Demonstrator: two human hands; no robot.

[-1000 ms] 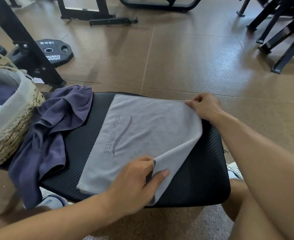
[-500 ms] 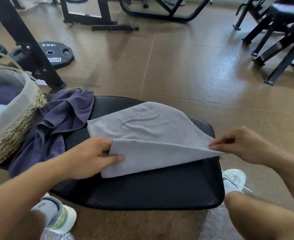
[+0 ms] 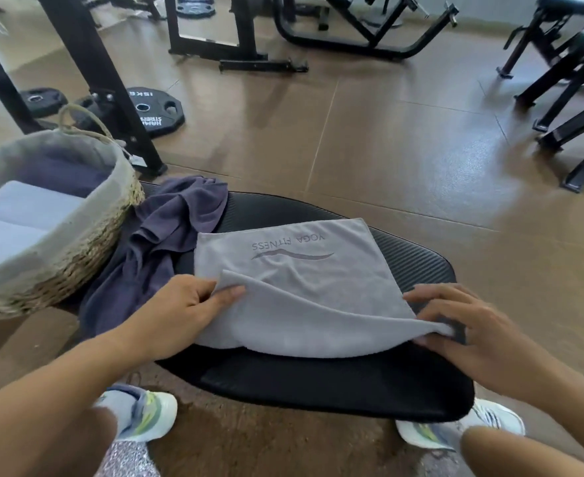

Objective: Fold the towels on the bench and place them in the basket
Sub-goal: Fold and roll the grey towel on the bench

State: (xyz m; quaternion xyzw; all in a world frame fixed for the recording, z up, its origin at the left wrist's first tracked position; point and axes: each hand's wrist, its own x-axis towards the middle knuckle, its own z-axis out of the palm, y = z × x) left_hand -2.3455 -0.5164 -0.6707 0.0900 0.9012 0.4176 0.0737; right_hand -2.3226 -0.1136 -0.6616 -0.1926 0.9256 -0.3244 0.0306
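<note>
Brown tiled floor (image 3: 404,139), glossy – light streaks across it. Black machine frames (image 3: 363,39) along far side, bench legs (image 3: 565,98) at right. Weight plates (image 3: 153,110) flat on floor at left (near a slanted black post (image 3: 87,70)).

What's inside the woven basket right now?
Inside the woven basket lie light folded towels near the front and a dark purple towel behind them. Anything beneath them, and the basket's bottom, is covered.
</note>
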